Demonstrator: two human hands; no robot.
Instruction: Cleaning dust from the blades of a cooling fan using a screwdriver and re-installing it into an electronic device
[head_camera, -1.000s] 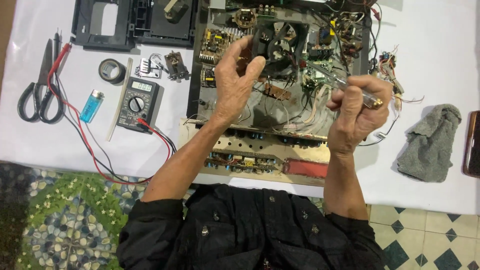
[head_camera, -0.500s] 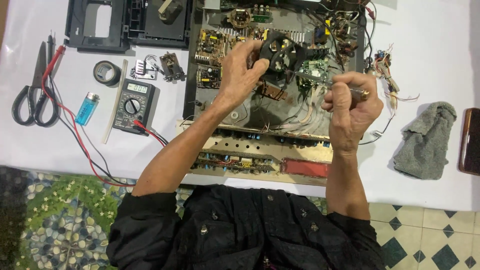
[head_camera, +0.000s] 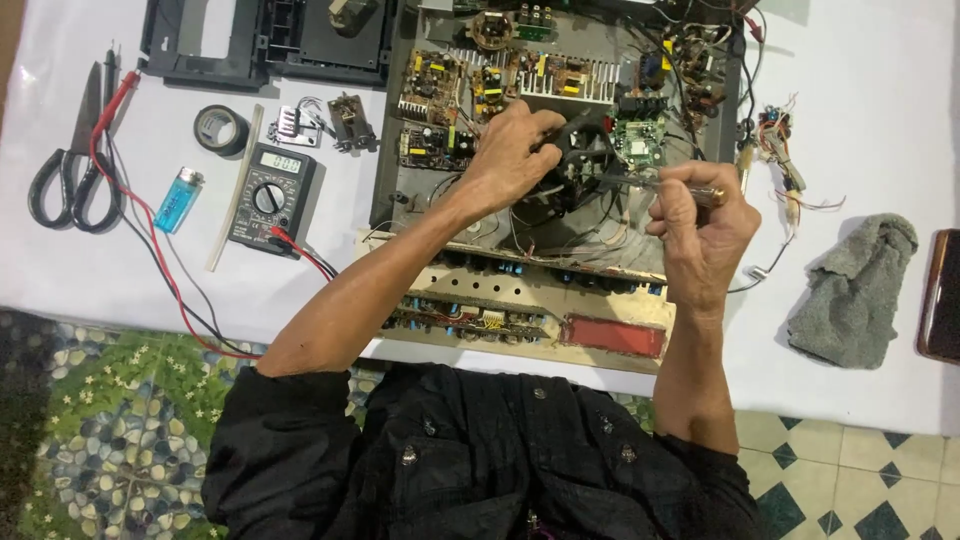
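An opened electronic chassis (head_camera: 400, 130) full of circuit boards and wires lies on the white-covered table. My left hand (head_camera: 505, 155) reaches into its middle and grips a black round component (head_camera: 585, 150). My right hand (head_camera: 705, 225) is closed around a thin screwdriver (head_camera: 640, 183), whose shaft points left toward that black part. A small green board (head_camera: 637, 140) sits just behind the tool's tip. The detached front panel (head_camera: 560, 325) with a red strip lies along the table's near edge, between my forearms.
Left of the chassis lie a black multimeter (head_camera: 270, 195) with red and black leads, a blue lighter (head_camera: 178, 200), scissors (head_camera: 70, 170), a tape roll (head_camera: 220, 128) and a black plastic cover (head_camera: 260, 40). A grey rag (head_camera: 855, 290) and a dark phone (head_camera: 942, 295) lie at the right.
My left hand has shifted right onto the black component and closed on it. My right hand has lowered slightly, screwdriver still pointing at the part.
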